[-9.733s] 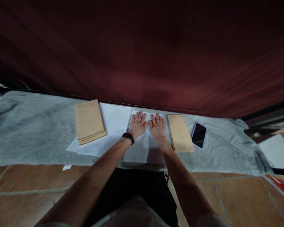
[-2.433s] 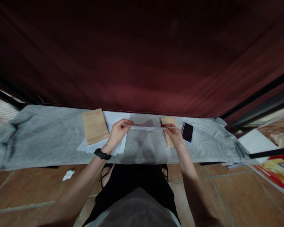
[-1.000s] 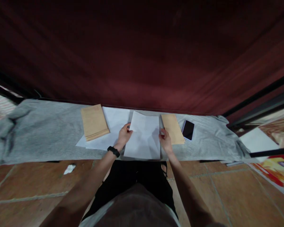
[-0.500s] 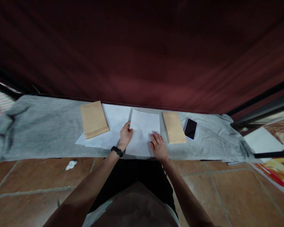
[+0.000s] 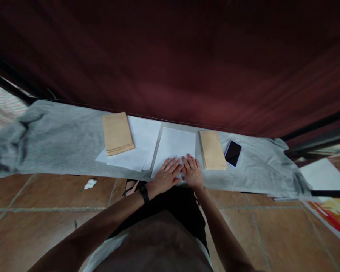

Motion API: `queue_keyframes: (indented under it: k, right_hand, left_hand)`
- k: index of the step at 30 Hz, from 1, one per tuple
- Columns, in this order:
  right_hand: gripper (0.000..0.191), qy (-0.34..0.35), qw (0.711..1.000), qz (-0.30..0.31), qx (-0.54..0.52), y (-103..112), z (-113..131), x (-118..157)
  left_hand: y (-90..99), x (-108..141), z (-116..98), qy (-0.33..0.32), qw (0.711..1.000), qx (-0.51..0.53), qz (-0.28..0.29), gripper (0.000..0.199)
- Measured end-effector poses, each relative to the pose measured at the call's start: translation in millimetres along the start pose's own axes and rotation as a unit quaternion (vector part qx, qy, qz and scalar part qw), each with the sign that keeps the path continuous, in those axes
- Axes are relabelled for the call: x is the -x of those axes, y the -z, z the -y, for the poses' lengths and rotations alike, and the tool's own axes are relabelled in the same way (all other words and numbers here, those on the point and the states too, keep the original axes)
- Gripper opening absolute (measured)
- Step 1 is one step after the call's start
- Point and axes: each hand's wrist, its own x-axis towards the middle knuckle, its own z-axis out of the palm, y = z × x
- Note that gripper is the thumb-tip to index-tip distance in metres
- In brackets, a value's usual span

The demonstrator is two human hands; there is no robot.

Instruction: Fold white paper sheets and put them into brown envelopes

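A white sheet of paper (image 5: pixel 178 141) lies on the grey cloth in front of me. Flat on its near part rests my left hand (image 5: pixel 166 174), fingers spread, with a black band on the wrist. My right hand (image 5: pixel 192 172) lies beside it, fingers apart, on the paper's near right part; the two hands nearly touch. To the left, a stack of brown envelopes (image 5: pixel 117 134) sits partly on more white sheets (image 5: pixel 144 138). A narrower brown envelope stack (image 5: pixel 213 150) is just right of the paper.
A dark-screened phone (image 5: pixel 233 153) lies right of the narrower stack. The grey cloth (image 5: pixel 65 139) covers the long surface, backed by a dark red curtain (image 5: pixel 170 68). A crumpled white scrap (image 5: pixel 90 184) is on the tiled floor (image 5: pixel 286 230).
My left hand has left the paper's left edge and come right, opening flat on its near part. My right hand remains on the paper. The view has shifted and tilted slightly.
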Motion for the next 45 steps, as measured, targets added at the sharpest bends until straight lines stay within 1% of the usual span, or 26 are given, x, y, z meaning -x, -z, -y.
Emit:
queue_keyframes:
  k: [2,4,8,12,17,21,23,27,31,34,37,41,43,45]
  right_hand:
    - [0.051,0.003,1.000,0.001,0.001,1,-2,1]
    - [0.051,0.001,1.000,0.000,0.000,2,-4,3]
    - [0.051,-0.003,1.000,-0.002,-0.014,5,-9,9]
    - [0.051,-0.006,0.999,-0.012,-0.048,9,-6,17]
    - [0.052,0.056,0.995,0.023,-0.082,17,6,35]
    - [0.061,0.111,0.988,0.045,-0.100,26,0,51]
    - [0.060,0.124,0.985,0.052,-0.110,31,-7,55]
    - [0.055,0.102,0.985,0.049,-0.128,36,-18,56]
    - [0.055,0.108,0.979,0.056,-0.161,39,-21,57]
    - [0.050,0.115,0.973,0.060,-0.189,44,-23,62]
    - [0.044,0.120,0.968,0.059,-0.214,53,-24,70]
    - [0.037,0.119,0.961,0.052,-0.245,67,-22,79]
    - [0.035,0.110,0.959,0.054,-0.256,72,-20,82]
    - [0.038,0.098,0.958,0.051,-0.264,73,-18,84]
  left_hand:
    - [-5.5,9,-1,-0.018,0.999,-0.015,0.025,0.066]
    - [-7.3,16,3,-0.024,0.999,-0.027,0.039,0.069]
    - [-3.9,23,11,-0.026,0.998,-0.037,0.047,0.066]
    - [-0.5,23,10,-0.020,0.998,-0.036,0.050,0.061]
    - [3.9,19,5,-0.008,0.998,-0.020,0.059,0.058]
    - [9.6,20,9,-0.010,0.998,-0.013,0.066,0.051]
    - [10.7,23,14,-0.014,0.998,-0.011,0.062,0.047]
    - [8.9,32,22,-0.024,0.999,0.005,0.043,0.049]
    - [11.6,45,16,-0.031,0.998,0.015,0.046,0.049]
    - [21.4,56,10,-0.034,0.997,0.026,0.057,0.052]
    - [33.4,70,14,-0.012,0.997,0.046,0.053,0.056]
    - [41.4,85,33,0.039,0.995,0.088,0.024,0.064]
    - [42.3,90,41,0.054,0.992,0.117,0.006,0.058]
    - [43.2,92,44,0.059,0.988,0.140,-0.009,0.045]
